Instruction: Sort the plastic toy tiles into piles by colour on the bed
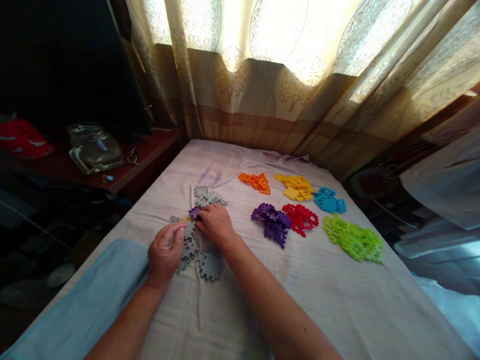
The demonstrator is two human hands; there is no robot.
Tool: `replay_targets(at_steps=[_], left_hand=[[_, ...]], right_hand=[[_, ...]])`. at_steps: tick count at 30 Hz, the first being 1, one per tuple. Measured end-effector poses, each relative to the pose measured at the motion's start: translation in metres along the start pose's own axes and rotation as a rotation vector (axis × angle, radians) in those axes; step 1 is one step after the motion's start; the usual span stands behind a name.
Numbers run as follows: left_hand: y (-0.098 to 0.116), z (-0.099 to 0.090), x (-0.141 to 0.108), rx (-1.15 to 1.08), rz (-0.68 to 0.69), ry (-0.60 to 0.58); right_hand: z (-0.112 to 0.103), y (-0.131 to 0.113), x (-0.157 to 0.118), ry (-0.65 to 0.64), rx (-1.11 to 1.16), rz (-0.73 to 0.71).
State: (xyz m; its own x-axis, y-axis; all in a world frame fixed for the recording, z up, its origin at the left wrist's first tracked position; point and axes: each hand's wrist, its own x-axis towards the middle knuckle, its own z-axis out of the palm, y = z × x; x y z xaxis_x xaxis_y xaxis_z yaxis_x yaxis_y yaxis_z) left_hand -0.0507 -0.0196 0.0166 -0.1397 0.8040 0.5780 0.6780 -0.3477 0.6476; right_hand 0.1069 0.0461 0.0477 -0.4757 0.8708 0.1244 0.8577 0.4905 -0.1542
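My left hand (pixel 166 252) has its fingers closed together at the edge of a flat grey interlocking piece (pixel 189 230). Opposite it, my right hand (pixel 215 226) pinches a purple interlocking piece (pixel 194 212), partly covered by the fingers. A small bit of yellow (pixel 185 219) shows just beyond my left fingertips. Under and around the hands lie more grey toothed pieces: a loose square-like plate (pixel 210 265) nearer me, several overlapping ones (pixel 190 247) beside my left hand, and a group (pixel 210 198) just past my right hand.
Sorted by colour on the white sheet (pixel 240 310) are orange (pixel 255 182), yellow (pixel 296 187), blue (pixel 330 200), red (pixel 300 219), purple (pixel 272 223) and lime-green (pixel 353 238) piles. A blue cloth (pixel 86 295) lies left. A glass jug (pixel 94 148) stands on the side cabinet.
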Motion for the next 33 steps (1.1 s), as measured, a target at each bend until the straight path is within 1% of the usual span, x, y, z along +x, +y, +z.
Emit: replay_targets(at_steps=[2,4,6,8,10,12,15,17,19,21,23,27,30,33], left_hand=[[-0.001,-0.002,0.0,-0.012,-0.095,0.058],[-0.003,-0.003,0.0,-0.035,-0.169,0.083],[-0.008,-0.002,-0.001,-0.05,-0.221,0.09],[-0.013,0.0,-0.002,-0.044,-0.249,0.077],[-0.018,0.003,-0.002,-0.018,-0.227,0.054],[-0.02,0.006,-0.002,0.015,-0.159,0.025],[-0.022,0.011,-0.001,0.055,-0.049,-0.016],[-0.022,0.012,-0.001,0.067,0.007,-0.036],[-0.022,0.012,-0.001,0.073,0.032,-0.051],[-0.023,0.011,-0.001,0.082,0.033,-0.059],[-0.024,0.01,-0.001,0.089,0.03,-0.062],[-0.026,0.01,-0.001,0.085,0.044,-0.063],[-0.026,0.012,-0.001,0.078,0.054,-0.052],[-0.026,0.013,-0.002,0.071,0.052,-0.045]], right_hand=[[0.0,0.0,-0.002,0.016,0.01,0.0],[-0.003,0.003,-0.007,0.066,0.046,0.032],[-0.008,0.01,-0.016,0.148,0.11,0.116],[-0.015,0.024,-0.029,0.251,0.193,0.241],[-0.022,0.044,-0.047,0.361,0.278,0.371],[-0.029,0.069,-0.067,0.46,0.344,0.497],[-0.036,0.107,-0.097,0.587,0.391,0.633],[-0.036,0.128,-0.113,0.648,0.384,0.697],[-0.033,0.143,-0.124,0.657,0.361,0.744],[-0.027,0.151,-0.13,0.634,0.312,0.749],[-0.02,0.153,-0.134,0.629,0.236,0.713],[-0.002,0.144,-0.141,0.653,0.132,0.612],[0.013,0.135,-0.142,0.594,0.096,0.55],[0.024,0.132,-0.136,0.531,0.078,0.53]])
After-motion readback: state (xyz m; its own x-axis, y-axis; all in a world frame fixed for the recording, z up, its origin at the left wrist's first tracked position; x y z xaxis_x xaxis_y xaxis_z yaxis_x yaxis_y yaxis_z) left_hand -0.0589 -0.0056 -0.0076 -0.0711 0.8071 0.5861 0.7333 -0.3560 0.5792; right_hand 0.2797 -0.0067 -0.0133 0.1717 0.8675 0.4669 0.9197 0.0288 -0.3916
